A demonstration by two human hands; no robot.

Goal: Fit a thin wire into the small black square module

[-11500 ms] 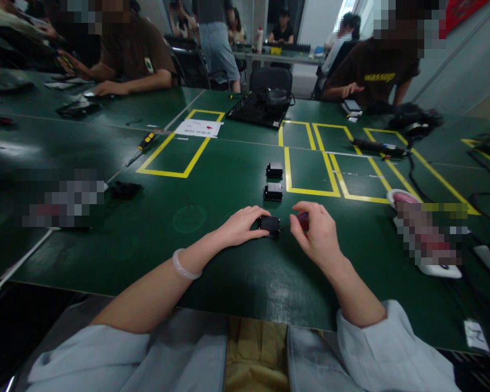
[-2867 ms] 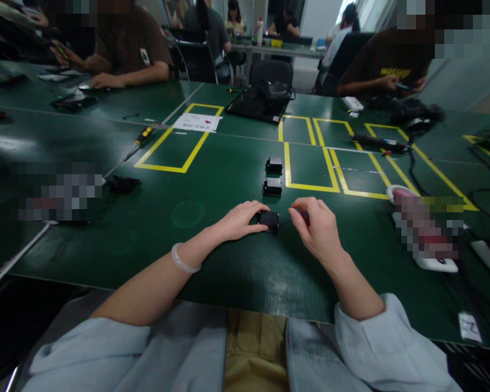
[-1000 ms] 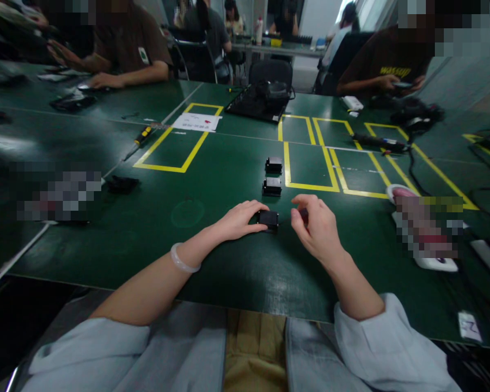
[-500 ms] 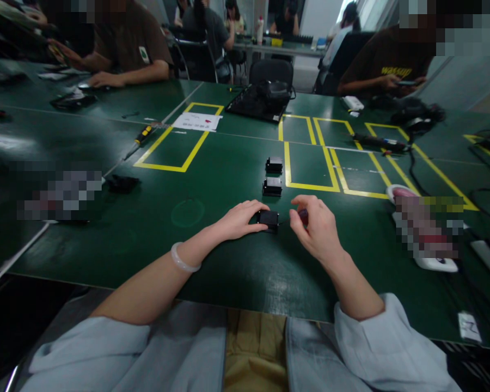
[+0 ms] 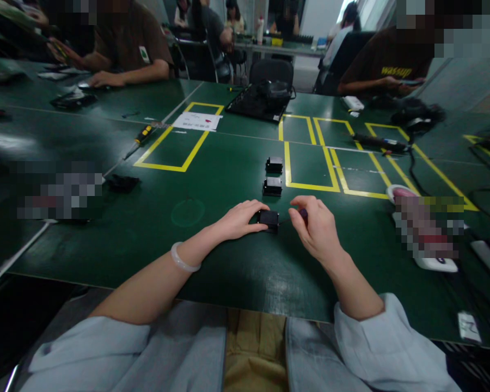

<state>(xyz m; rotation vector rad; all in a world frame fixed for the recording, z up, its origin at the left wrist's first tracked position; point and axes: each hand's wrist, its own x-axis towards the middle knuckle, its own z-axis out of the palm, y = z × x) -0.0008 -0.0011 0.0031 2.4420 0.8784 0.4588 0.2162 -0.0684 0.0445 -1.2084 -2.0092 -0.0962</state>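
My left hand [image 5: 244, 219] comes in from the left and grips a small black servo motor [image 5: 268, 219] between thumb and fingers on the green tabletop. A pale bangle [image 5: 183, 258] circles that wrist. Curled around a screwdriver with a dark red handle [image 5: 304, 216], my right hand [image 5: 315, 224] is just to the right. The screwdriver's thin shaft points left at the servo's right side; whether its tip touches is too small to tell. Beyond my hands, two similar black servos, one nearer [image 5: 272, 186] and one farther [image 5: 274, 164], stand in a row.
Yellow tape frames [image 5: 310, 187] mark the table. A yellow-and-black screwdriver [image 5: 144, 134] and a paper sheet [image 5: 198, 121] lie at left. A black tray [image 5: 253, 103] sits farther back, a corded black tool [image 5: 381, 143] and a white-edged device [image 5: 436, 264] at right. People sit opposite.
My hands, the servo and the screwdriver stay in almost the same place. In the background, a seated person's arm has shifted slightly.
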